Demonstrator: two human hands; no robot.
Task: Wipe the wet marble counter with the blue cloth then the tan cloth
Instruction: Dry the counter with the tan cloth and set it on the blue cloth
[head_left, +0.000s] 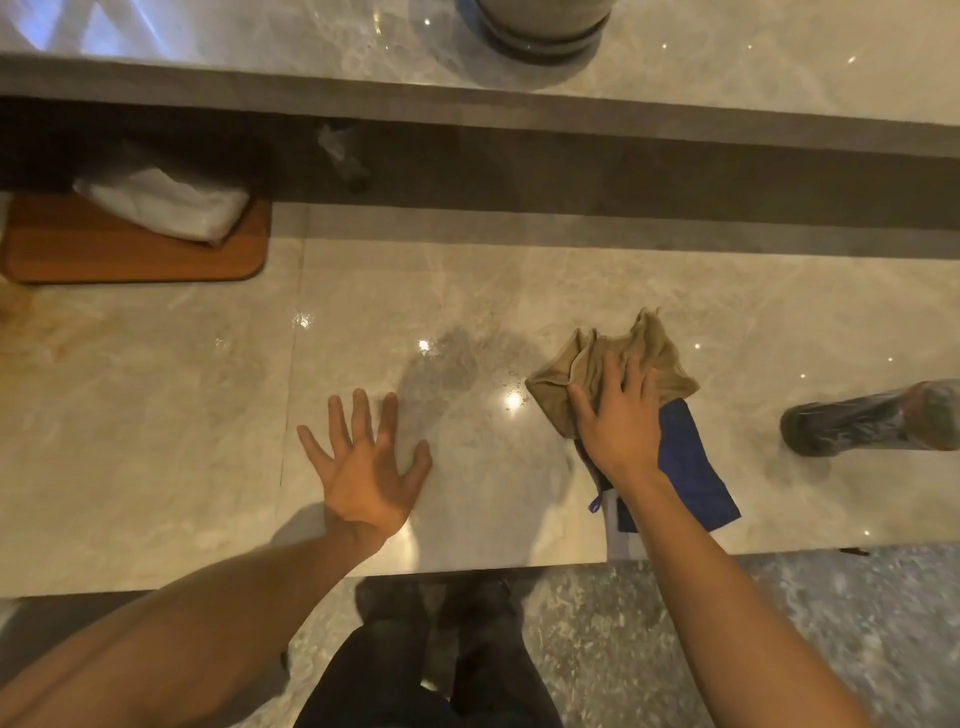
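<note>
The marble counter (156, 415) runs across the view, with a damp, darker patch (457, 364) near its middle. My right hand (615, 415) lies palm down on the crumpled tan cloth (644, 348), fingers gripping its folds. Under my wrist and partly under the tan cloth lies the folded blue cloth (691, 467), close to the counter's front edge. My left hand (363, 467) rests flat on the bare marble with fingers spread, holding nothing, left of the damp patch.
A wooden board (130, 254) with a white plastic bag (166, 200) sits at the back left. A plastic-wrapped dark bottle (872, 421) lies on its side at the right. A raised marble ledge (727, 62) with a grey pot (543, 23) runs behind.
</note>
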